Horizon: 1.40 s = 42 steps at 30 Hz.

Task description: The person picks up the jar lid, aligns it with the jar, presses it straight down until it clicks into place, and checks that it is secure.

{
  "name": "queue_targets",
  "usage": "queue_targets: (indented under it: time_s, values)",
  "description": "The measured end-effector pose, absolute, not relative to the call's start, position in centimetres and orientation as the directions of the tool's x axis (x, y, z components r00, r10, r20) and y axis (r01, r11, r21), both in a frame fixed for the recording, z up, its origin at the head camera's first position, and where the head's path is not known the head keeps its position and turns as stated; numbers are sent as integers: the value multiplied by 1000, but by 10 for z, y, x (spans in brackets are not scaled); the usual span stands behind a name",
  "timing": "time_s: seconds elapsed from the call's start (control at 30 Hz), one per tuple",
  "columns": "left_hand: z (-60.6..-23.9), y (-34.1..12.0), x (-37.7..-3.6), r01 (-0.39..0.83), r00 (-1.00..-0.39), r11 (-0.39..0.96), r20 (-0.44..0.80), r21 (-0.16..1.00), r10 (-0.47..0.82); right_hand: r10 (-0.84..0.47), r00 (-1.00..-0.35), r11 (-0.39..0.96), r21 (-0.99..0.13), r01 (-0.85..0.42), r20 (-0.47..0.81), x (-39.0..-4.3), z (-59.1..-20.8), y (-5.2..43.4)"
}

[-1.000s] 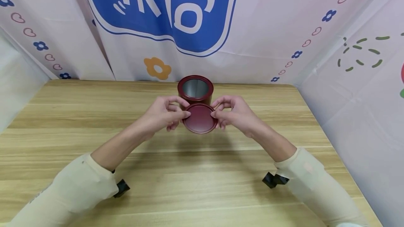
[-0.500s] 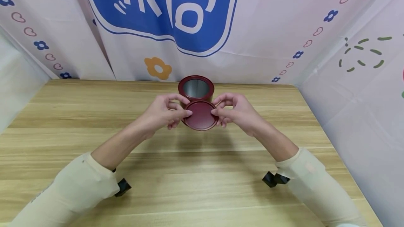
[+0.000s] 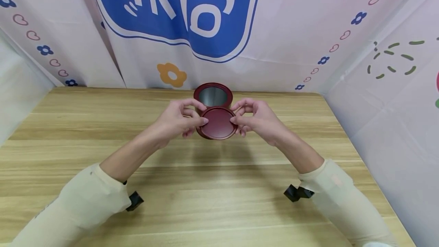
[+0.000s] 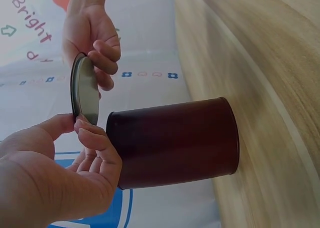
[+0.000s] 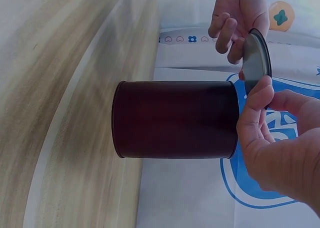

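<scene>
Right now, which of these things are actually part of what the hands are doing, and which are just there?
In use:
- dark red lid, pinched at its edges by the left hand and the right hand
- open dark red tin, standing upright on the wooden table, just behind the lid

Just there:
- printed backdrop with the blue sign
- black wrist mounts

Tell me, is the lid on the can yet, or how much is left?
Not yet. Done: the can stands upright and open on the table. In hand: the left hand and right hand pinch the lid by its edges, in the air just above the can's top and a little toward the person. Left: line the lid up over the opening and press it down.
</scene>
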<state>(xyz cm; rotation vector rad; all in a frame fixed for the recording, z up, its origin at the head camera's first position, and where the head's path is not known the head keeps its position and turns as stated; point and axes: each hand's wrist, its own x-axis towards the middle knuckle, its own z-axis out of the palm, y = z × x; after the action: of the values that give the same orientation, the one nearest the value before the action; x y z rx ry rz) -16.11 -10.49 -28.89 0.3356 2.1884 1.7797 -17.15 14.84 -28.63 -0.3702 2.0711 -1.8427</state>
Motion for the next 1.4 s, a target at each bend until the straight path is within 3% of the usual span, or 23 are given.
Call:
queue_targets:
  time_s: [0.67,1.4]
  values:
    - [-287,-106,-161,-6,-930,210,-82,978,359,-421,-904,120,-992,32,-80,-171,-287,148]
    - [-277,-104,-179,60,-943,274,-36,960,332,-373,-927,220,-975,-35,-51,-189,-278,145]
